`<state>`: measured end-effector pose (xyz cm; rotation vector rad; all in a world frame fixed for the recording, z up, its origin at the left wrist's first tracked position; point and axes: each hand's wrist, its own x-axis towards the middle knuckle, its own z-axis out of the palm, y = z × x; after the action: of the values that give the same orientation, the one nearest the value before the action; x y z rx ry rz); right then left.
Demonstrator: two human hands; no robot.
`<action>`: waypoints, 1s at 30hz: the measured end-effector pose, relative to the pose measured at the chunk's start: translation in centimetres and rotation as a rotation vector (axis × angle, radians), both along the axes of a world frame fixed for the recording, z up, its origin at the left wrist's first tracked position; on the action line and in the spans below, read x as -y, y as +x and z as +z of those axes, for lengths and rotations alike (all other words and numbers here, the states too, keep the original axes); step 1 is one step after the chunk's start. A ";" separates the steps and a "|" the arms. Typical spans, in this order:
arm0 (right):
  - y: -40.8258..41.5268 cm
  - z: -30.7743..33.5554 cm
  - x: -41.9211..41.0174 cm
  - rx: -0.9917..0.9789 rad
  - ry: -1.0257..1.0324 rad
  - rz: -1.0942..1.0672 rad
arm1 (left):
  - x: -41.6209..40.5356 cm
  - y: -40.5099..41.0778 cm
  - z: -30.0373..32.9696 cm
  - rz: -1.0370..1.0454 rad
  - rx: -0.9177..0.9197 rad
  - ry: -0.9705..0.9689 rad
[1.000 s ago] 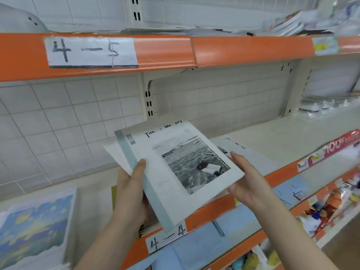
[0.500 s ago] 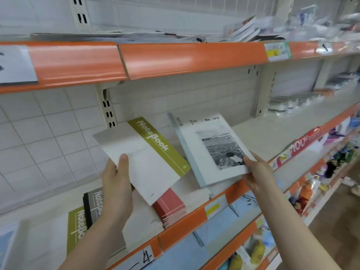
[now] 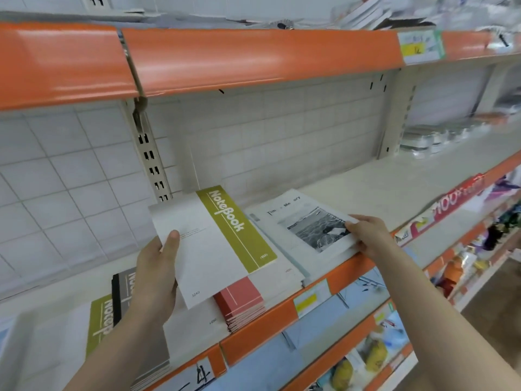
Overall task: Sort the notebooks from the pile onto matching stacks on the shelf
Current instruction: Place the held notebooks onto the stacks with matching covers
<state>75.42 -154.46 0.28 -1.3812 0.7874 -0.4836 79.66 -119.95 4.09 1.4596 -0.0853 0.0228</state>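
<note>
- Head view, centre of the frame: my left hand point(image 3: 156, 275) grips a white notebook with an olive-green "NoteBook" band point(image 3: 214, 244), thumb on the cover and fingers underneath, holding it tilted above the shelf point(image 3: 380, 193).
- Right of centre: my right hand point(image 3: 366, 235) pinches the right edge of the grey photo-cover notebook point(image 3: 307, 224); it lies on top of a stack of like covers at the front of the shelf.
- Just below the green-band notebook a stack of red-banded notebooks point(image 3: 239, 301) sits on the shelf, with white covers point(image 3: 282, 273) between it and the photo-cover stack.
- Lower left: a green-banded stack point(image 3: 100, 323) and a dark grey-banded stack point(image 3: 124, 289) lie side by side, partly hidden by my left forearm.
- The shelf is a pale board with an orange front lip point(image 3: 253, 342); a yellow price tag point(image 3: 308, 300) and a handwritten label point(image 3: 197, 376) sit on that lip.
- Right side, far along the same shelf: clear-wrapped packs point(image 3: 434, 139), blurred.
- Top of the frame: an upper shelf with an orange edge point(image 3: 253, 57) and a price label point(image 3: 420, 48); loose books and papers point(image 3: 363, 15) lie on it.
- Behind the shelf: a white gridded back panel point(image 3: 56, 176) with a slotted upright point(image 3: 152, 162).
- Lower right: lower orange shelves holding colourful goods point(image 3: 462, 266), too blurred to name.
</note>
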 end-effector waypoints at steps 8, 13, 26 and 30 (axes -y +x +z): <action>0.5 -0.6 0.7 -0.112 -0.292 0.060 | 0.8 0.1 -0.5 -0.008 -0.016 0.031; 0.4 -0.5 0.6 -0.382 -0.763 0.063 | 0.9 -0.3 -0.8 -0.006 -0.021 0.032; -1.6 4.9 -16.5 0.149 -0.550 0.637 | -2.6 -3.3 0.0 -0.070 -0.133 -0.203; -1.3 5.2 -21.2 0.144 -0.390 0.798 | -6.4 -4.9 0.0 -0.069 -0.156 -0.161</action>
<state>74.09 -133.27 5.46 -1.8548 -0.0212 -0.0979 74.74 -113.52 4.05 1.2919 -0.0059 -0.1378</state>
